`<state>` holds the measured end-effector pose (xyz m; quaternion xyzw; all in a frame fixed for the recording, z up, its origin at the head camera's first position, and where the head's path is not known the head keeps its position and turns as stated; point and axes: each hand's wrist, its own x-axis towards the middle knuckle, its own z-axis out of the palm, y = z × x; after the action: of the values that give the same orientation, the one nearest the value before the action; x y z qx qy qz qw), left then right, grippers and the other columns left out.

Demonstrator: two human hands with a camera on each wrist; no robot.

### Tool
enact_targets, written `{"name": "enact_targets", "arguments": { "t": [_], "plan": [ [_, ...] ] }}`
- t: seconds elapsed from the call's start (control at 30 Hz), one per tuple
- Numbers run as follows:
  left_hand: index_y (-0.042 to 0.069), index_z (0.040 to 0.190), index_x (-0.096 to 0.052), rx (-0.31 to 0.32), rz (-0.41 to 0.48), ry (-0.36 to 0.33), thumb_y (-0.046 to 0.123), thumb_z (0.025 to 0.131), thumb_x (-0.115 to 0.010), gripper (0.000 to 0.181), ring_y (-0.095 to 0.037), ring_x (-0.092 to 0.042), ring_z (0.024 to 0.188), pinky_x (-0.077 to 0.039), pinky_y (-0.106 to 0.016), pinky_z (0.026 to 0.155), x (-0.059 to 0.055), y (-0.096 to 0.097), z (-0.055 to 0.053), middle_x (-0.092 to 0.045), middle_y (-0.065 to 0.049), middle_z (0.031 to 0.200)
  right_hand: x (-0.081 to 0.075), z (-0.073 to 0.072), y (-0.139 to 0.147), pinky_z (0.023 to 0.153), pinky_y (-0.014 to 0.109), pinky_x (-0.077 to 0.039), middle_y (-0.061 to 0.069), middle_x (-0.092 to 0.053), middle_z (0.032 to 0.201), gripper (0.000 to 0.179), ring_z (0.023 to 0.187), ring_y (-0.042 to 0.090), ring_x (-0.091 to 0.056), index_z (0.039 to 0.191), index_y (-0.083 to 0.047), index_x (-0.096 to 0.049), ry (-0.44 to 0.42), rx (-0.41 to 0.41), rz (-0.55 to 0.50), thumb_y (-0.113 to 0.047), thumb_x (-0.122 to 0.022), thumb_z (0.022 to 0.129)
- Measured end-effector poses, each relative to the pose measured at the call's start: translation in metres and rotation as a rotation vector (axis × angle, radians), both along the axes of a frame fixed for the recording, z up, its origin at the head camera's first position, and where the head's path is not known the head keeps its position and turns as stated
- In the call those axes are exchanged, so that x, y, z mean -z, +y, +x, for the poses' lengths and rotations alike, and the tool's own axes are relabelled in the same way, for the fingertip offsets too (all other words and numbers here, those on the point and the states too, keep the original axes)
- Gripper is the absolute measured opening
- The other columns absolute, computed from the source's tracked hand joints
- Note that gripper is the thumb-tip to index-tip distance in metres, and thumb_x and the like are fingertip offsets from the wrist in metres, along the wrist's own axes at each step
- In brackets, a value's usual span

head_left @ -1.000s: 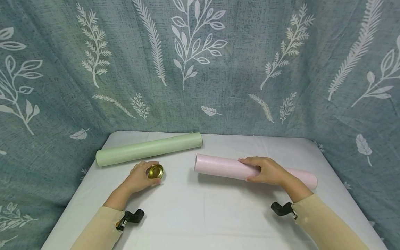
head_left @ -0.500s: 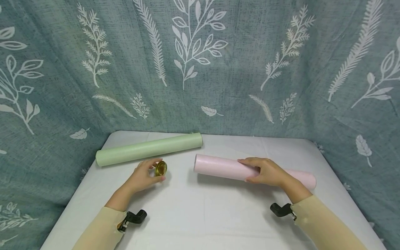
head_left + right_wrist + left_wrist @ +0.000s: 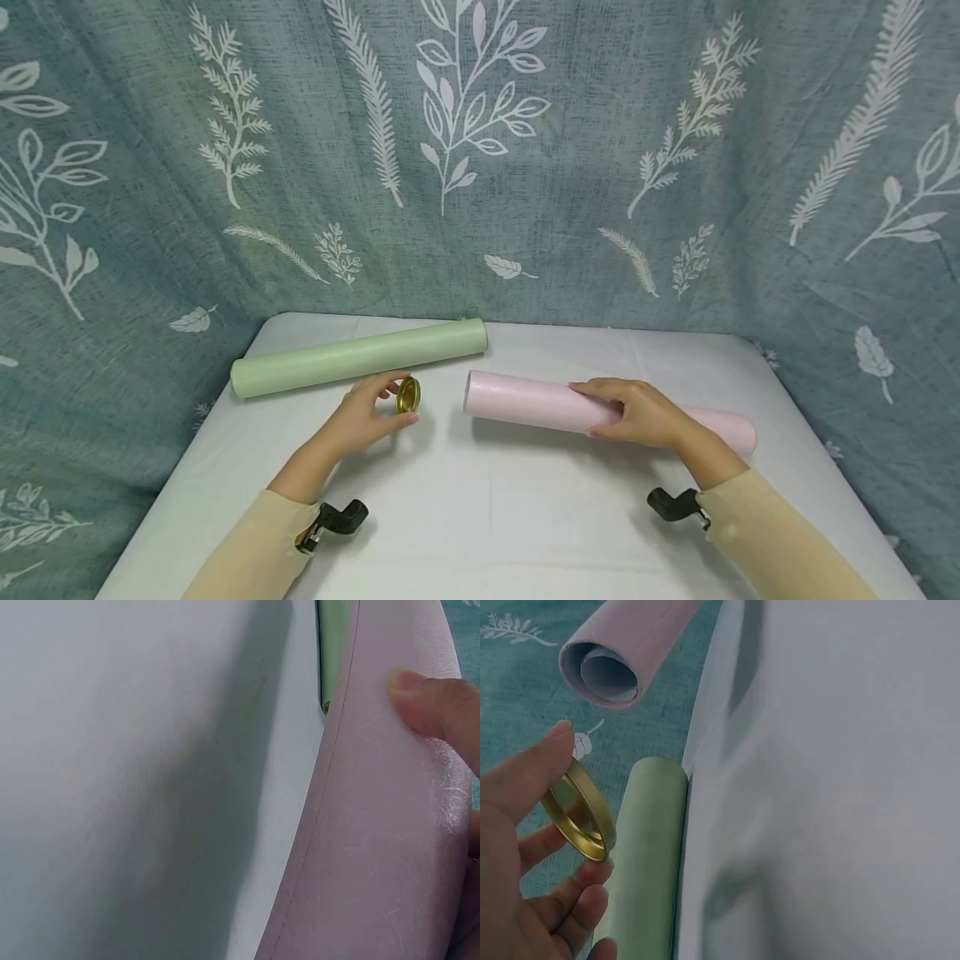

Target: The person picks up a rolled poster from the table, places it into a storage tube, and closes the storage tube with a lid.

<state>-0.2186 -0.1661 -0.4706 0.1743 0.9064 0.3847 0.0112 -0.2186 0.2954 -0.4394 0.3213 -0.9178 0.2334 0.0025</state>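
Observation:
My left hand pinches a round gold metal cap by its rim between thumb and fingers. In the left wrist view the cap stands on edge, its hollow side partly showing. A pink cardboard tube slants across the right half of the table, above its own shadow, and my right hand grips it around the middle. The tube's left end is uncapped and faces the cap a short way off. Rolled pale paper shows inside that end. In the right wrist view the thumb presses along the pink wall.
A pale green tube lies at the back left of the white-covered table, just behind my left hand. A blue-green leaf-patterned curtain hangs around the table's back and sides. Black camera mounts stick out from both wrists.
My left hand has carried the gold cap to the right, closer to the pink tube's open end, and turned it more on edge. The right hand and pink tube have shifted very slightly left.

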Motion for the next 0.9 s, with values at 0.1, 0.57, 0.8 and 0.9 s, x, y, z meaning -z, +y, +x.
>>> {"name": "enact_targets", "arguments": {
  "t": [0.1,0.57,0.8,0.9],
  "plan": [
    [0.022,0.146,-0.05,0.006,0.016,0.006,0.04,0.087,-0.079,0.069,-0.03,-0.055,0.116,-0.047,-0.055,0.091,-0.002,0.005,0.0,-0.06,-0.005,0.124,0.0,0.0,0.0,0.094,0.047,-0.051,-0.001,-0.062,0.137,0.07,0.126,0.027,-0.057,0.142,-0.024,-0.06,0.007,-0.005,-0.002,-0.036,-0.087,0.079],
    [0.022,0.147,-0.049,0.019,0.099,-0.022,0.034,0.088,-0.079,0.068,-0.028,-0.052,0.117,-0.046,-0.052,0.093,-0.004,0.028,-0.001,-0.058,-0.004,0.122,0.001,-0.002,-0.001,0.097,0.049,-0.049,0.0,-0.062,0.136,0.07,0.127,0.028,-0.056,0.142,-0.023,-0.06,0.019,-0.01,-0.008,-0.035,-0.087,0.079],
    [0.021,0.147,-0.048,0.041,0.158,-0.052,0.033,0.089,-0.078,0.067,-0.028,-0.052,0.119,-0.044,-0.056,0.097,-0.003,0.04,-0.001,-0.058,-0.005,0.125,0.001,-0.002,-0.002,0.102,0.051,-0.046,0.001,-0.062,0.136,0.07,0.13,0.031,-0.054,0.142,-0.023,-0.06,0.005,-0.01,-0.011,-0.034,-0.087,0.078],
    [0.022,0.148,-0.047,0.047,0.167,-0.065,0.034,0.09,-0.078,0.067,-0.028,-0.052,0.121,-0.044,-0.057,0.099,-0.003,0.045,0.0,-0.058,-0.004,0.127,0.001,-0.001,-0.003,0.103,0.052,-0.045,0.002,-0.062,0.137,0.07,0.132,0.033,-0.052,0.142,-0.025,-0.06,-0.017,-0.004,-0.011,-0.035,-0.087,0.079]
  ]
}}
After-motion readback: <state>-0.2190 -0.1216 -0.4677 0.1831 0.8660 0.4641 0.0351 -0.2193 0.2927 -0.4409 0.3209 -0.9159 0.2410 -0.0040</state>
